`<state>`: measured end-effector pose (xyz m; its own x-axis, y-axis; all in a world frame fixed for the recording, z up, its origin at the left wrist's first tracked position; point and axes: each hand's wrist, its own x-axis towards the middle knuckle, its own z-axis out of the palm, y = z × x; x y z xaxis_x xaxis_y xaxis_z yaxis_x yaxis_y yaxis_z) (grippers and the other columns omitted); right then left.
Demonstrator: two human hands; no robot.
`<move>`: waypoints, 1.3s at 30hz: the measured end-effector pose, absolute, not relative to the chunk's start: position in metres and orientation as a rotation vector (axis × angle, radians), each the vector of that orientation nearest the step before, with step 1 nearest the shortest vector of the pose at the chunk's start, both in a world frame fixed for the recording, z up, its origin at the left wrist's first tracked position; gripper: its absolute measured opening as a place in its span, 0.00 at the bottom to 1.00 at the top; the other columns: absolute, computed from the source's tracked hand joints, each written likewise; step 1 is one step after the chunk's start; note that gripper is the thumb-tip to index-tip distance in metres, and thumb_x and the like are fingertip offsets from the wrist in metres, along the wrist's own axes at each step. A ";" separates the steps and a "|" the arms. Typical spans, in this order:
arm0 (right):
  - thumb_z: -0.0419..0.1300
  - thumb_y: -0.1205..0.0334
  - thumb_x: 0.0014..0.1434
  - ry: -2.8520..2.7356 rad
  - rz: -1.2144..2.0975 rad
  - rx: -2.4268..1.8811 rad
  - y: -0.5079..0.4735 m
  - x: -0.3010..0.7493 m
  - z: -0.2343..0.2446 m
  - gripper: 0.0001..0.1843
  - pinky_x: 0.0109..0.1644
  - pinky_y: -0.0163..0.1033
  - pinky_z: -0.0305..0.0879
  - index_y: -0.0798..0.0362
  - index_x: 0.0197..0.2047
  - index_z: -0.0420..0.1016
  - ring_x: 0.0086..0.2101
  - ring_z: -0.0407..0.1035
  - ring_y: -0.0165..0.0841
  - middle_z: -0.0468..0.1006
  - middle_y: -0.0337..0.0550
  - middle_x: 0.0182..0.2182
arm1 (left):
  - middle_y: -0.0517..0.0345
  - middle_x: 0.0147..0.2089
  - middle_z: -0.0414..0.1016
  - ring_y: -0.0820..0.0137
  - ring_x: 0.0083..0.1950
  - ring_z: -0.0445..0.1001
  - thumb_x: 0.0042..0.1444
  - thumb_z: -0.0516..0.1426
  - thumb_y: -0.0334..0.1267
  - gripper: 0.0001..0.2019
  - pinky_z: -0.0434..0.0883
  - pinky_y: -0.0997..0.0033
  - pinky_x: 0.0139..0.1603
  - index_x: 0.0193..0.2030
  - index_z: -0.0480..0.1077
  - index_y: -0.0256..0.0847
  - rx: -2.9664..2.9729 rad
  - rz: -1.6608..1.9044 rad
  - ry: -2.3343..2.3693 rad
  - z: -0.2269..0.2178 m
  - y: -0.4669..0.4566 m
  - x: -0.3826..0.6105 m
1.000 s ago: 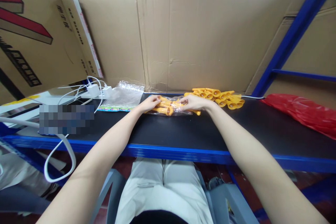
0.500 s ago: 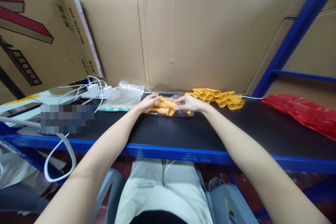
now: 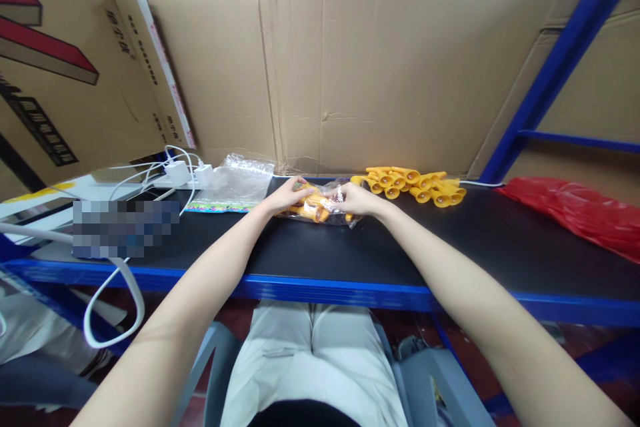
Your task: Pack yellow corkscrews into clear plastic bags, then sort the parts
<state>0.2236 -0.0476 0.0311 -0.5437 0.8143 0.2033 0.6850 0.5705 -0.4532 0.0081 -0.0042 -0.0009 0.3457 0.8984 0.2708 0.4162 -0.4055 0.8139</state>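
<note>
A clear plastic bag (image 3: 316, 208) with several orange-yellow horn-shaped pieces in it lies on the black bench top. My left hand (image 3: 289, 195) is closed on the bag's left end. At the other end, my right hand (image 3: 353, 200) pinches the crumpled plastic, with its fingers partly hidden by the film. Just right of that hand is a loose pile of yellow horn-shaped pieces (image 3: 413, 185), their flared ends turned toward me.
Flat clear bags (image 3: 233, 183) with a colourful edge lie to the left, beside white chargers (image 3: 179, 172) and cables. A red plastic bag (image 3: 570, 210) lies far right. Cardboard (image 3: 390, 73) walls the back; a blue rail (image 3: 340, 290) edges the bench front.
My right hand has closed further over the bag's right end, bunching up its plastic. My left hand has slid slightly over the bag. The pile stays where it was.
</note>
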 end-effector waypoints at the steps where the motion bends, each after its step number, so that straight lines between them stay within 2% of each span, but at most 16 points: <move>1: 0.58 0.66 0.49 -2.419 0.423 -1.263 -0.049 0.225 0.034 0.22 0.38 0.32 0.62 0.56 0.48 0.75 0.34 0.70 0.32 0.78 0.45 0.39 | 0.59 0.34 0.70 0.74 0.32 0.68 0.49 0.58 0.50 0.21 0.65 0.74 0.32 0.45 0.62 0.39 1.986 0.971 1.154 -0.001 -0.004 0.009; 4: 0.59 0.64 0.46 -2.450 0.315 -1.396 -0.054 0.229 0.042 0.14 0.30 0.31 0.58 0.57 0.38 0.76 0.27 0.67 0.29 0.76 0.43 0.29 | 0.57 0.34 0.71 0.72 0.33 0.69 0.51 0.57 0.49 0.20 0.66 0.73 0.34 0.45 0.63 0.38 1.996 0.971 1.176 -0.002 -0.004 0.010; 6: 0.59 0.62 0.46 -2.493 0.299 -1.445 -0.056 0.231 0.045 0.08 0.26 0.31 0.54 0.57 0.30 0.73 0.24 0.63 0.28 0.73 0.40 0.24 | 0.56 0.35 0.72 0.72 0.34 0.70 0.52 0.57 0.48 0.19 0.66 0.72 0.36 0.46 0.64 0.38 1.991 0.967 1.185 -0.002 -0.003 0.011; 9: 0.58 0.62 0.46 -2.489 0.361 -1.420 -0.056 0.232 0.045 0.05 0.25 0.31 0.53 0.56 0.26 0.69 0.22 0.61 0.26 0.70 0.38 0.21 | 0.53 0.39 0.73 0.70 0.38 0.71 0.53 0.56 0.49 0.20 0.67 0.70 0.40 0.47 0.65 0.38 2.002 0.975 1.133 0.000 -0.005 0.010; 11: 0.57 0.62 0.46 -2.432 0.409 -1.383 -0.055 0.231 0.044 0.05 0.27 0.31 0.54 0.56 0.26 0.68 0.23 0.61 0.26 0.69 0.37 0.22 | 0.50 0.45 0.73 0.67 0.45 0.71 0.52 0.56 0.49 0.18 0.67 0.67 0.46 0.43 0.69 0.39 2.064 0.992 1.068 0.005 -0.008 0.008; 14: 0.57 0.60 0.45 -2.363 0.470 -1.331 -0.053 0.230 0.041 0.07 0.27 0.32 0.54 0.56 0.27 0.69 0.24 0.61 0.27 0.69 0.38 0.22 | 0.46 0.53 0.70 0.62 0.58 0.64 0.50 0.58 0.46 0.13 0.59 0.63 0.57 0.35 0.73 0.38 2.215 1.008 0.992 0.013 -0.012 0.005; 16: 0.57 0.59 0.45 -2.349 0.508 -1.296 -0.052 0.230 0.039 0.08 0.27 0.31 0.54 0.57 0.27 0.70 0.24 0.60 0.26 0.69 0.37 0.22 | 0.45 0.56 0.68 0.61 0.62 0.60 0.48 0.60 0.43 0.10 0.55 0.61 0.61 0.32 0.74 0.38 2.289 1.025 0.971 0.017 -0.014 0.005; 23: 0.58 0.59 0.47 -2.292 0.416 -1.223 -0.052 0.223 0.034 0.10 0.28 0.32 0.54 0.58 0.24 0.69 0.24 0.60 0.26 0.68 0.37 0.20 | 0.47 0.59 0.66 0.60 0.64 0.58 0.49 0.60 0.40 0.08 0.52 0.55 0.64 0.30 0.75 0.37 2.313 1.154 0.935 0.021 -0.016 0.011; 27: 0.59 0.59 0.49 -2.235 0.399 -1.096 -0.049 0.215 0.026 0.10 0.34 0.34 0.59 0.59 0.29 0.74 0.29 0.66 0.30 0.75 0.43 0.27 | 0.49 0.58 0.67 0.58 0.64 0.57 0.48 0.60 0.40 0.08 0.51 0.52 0.63 0.29 0.75 0.38 2.310 1.173 0.914 0.027 -0.022 0.012; 31: 0.60 0.61 0.50 -2.179 0.511 -0.904 -0.045 0.211 0.020 0.09 0.45 0.38 0.62 0.57 0.33 0.76 0.39 0.70 0.33 0.77 0.47 0.37 | 0.50 0.59 0.66 0.57 0.64 0.56 0.49 0.60 0.41 0.08 0.51 0.51 0.63 0.29 0.75 0.38 2.317 1.121 0.949 0.031 -0.025 0.012; 33: 0.59 0.66 0.50 -2.139 0.596 -0.877 -0.043 0.212 0.019 0.08 0.49 0.38 0.62 0.57 0.35 0.76 0.42 0.69 0.32 0.76 0.48 0.40 | 0.50 0.59 0.65 0.58 0.64 0.58 0.51 0.58 0.43 0.10 0.52 0.52 0.63 0.30 0.75 0.38 2.297 1.154 0.983 0.031 -0.023 0.010; 36: 0.58 0.71 0.49 -2.058 0.667 -0.928 -0.041 0.213 0.020 0.09 0.50 0.38 0.62 0.58 0.35 0.76 0.43 0.69 0.31 0.76 0.49 0.43 | 0.47 0.59 0.65 0.60 0.63 0.59 0.56 0.53 0.44 0.13 0.53 0.54 0.63 0.38 0.74 0.38 2.291 1.245 1.098 0.027 -0.016 0.006; 39: 0.57 0.74 0.48 -1.986 0.609 -1.056 -0.040 0.214 0.023 0.08 0.48 0.35 0.63 0.58 0.33 0.74 0.40 0.70 0.29 0.77 0.46 0.39 | 0.47 0.61 0.61 0.58 0.64 0.55 0.57 0.52 0.43 0.16 0.49 0.49 0.64 0.48 0.69 0.39 2.346 1.106 1.366 0.017 -0.010 0.002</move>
